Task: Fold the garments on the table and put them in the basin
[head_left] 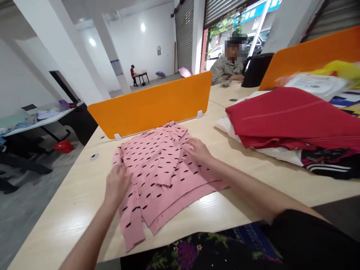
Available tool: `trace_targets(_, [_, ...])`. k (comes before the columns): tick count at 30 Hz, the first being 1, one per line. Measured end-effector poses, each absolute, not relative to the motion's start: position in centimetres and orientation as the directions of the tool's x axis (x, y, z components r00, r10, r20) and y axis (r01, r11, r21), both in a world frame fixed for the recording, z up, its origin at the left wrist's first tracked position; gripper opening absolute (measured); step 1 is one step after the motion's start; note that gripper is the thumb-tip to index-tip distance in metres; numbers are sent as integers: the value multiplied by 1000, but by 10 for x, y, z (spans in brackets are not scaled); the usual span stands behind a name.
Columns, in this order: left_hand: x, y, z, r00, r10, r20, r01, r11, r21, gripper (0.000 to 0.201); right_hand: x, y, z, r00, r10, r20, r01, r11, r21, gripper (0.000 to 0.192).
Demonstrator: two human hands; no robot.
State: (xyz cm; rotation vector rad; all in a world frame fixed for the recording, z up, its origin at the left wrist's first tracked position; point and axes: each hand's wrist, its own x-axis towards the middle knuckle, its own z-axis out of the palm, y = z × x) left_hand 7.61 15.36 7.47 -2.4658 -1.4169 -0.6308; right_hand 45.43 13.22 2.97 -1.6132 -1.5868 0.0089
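Note:
A pink knit sweater [153, 168] with black dashes lies spread on the pale wooden table. One sleeve [168, 165] is folded across its front, while the other hangs down its left side toward the near table edge. At the left side of the sweater, my left hand [117, 183] has its fingers curled on the sleeve's upper part. My right hand [199, 150] rests at the right side by the folded edge, its fingers bent loosely and a little apart, touching the knit. The fingertips of both hands are partly hidden or blurred.
An orange divider [152, 101] stands behind the sweater. To the right lies a pile with a red garment [292, 118] on top and plastic packages [316, 85] behind. A person [227, 67] sits across the table. A red bucket [63, 146] is on the floor at left.

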Motion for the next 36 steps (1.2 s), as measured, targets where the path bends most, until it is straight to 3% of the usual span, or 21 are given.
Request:
trace_targets(3, [60, 98, 13, 610, 678, 410, 762, -643, -72, 44, 468, 81, -11, 117, 875, 470, 882, 126, -454, 28])
trace_targets(5, [49, 76, -5, 717, 625, 309, 678, -728, -103, 38, 476, 54, -15, 101, 902, 421, 923, 72, -378, 31])
trace_targets(8, [29, 68, -3, 738, 650, 181, 670, -738, -82, 38, 480, 27, -1, 41, 946, 322, 950, 63, -306, 29])
trace_targets(12, [6, 76, 30, 679, 731, 66, 734, -676, -72, 31, 471, 14, 21, -78, 987, 138, 928, 123, -353, 22])
trace_targets(15, [17, 88, 52, 677, 729, 98, 736, -674, -65, 25, 452, 26, 30, -98, 970, 223, 942, 163, -294, 19])
trace_targets(18, [50, 111, 51, 655, 720, 231, 743, -668, -24, 37, 418, 59, 28, -262, 869, 420, 936, 335, -109, 35])
trace_targets(20, [72, 129, 38, 616, 754, 230, 775, -632, -1, 49, 394, 86, 24, -425, 793, 436, 885, 466, 15, 39])
trace_targets(22, [85, 140, 21, 574, 808, 133, 815, -579, -3, 59, 384, 114, 25, -531, 758, 379, 831, 554, 56, 30])
trace_targets(24, [88, 143, 8, 544, 838, 39, 839, -543, -17, 63, 397, 135, 34, -445, 823, 354, 882, 472, 10, 23])
trace_targets(26, [84, 142, 1, 538, 843, 3, 842, -538, -28, 64, 433, 144, 50, -130, 918, 375, 985, 161, -54, 23])
trace_targets(28, [78, 138, -2, 541, 841, 0, 841, -540, -36, 64, 483, 141, 68, 210, 894, 396, 978, -192, -86, 25])
trace_targets(31, [73, 134, -4, 540, 841, 17, 841, -539, -46, 63, 550, 123, 85, 471, 815, 338, 879, -467, -98, 24])
trace_targets(34, [76, 136, 1, 543, 839, 26, 839, -541, -51, 64, 572, 109, 85, 611, 744, 271, 786, -611, -96, 21])
trace_targets(36, [81, 143, 13, 587, 809, 20, 809, -586, -48, 64, 557, 109, 80, 537, 787, 303, 842, -524, -130, 24])
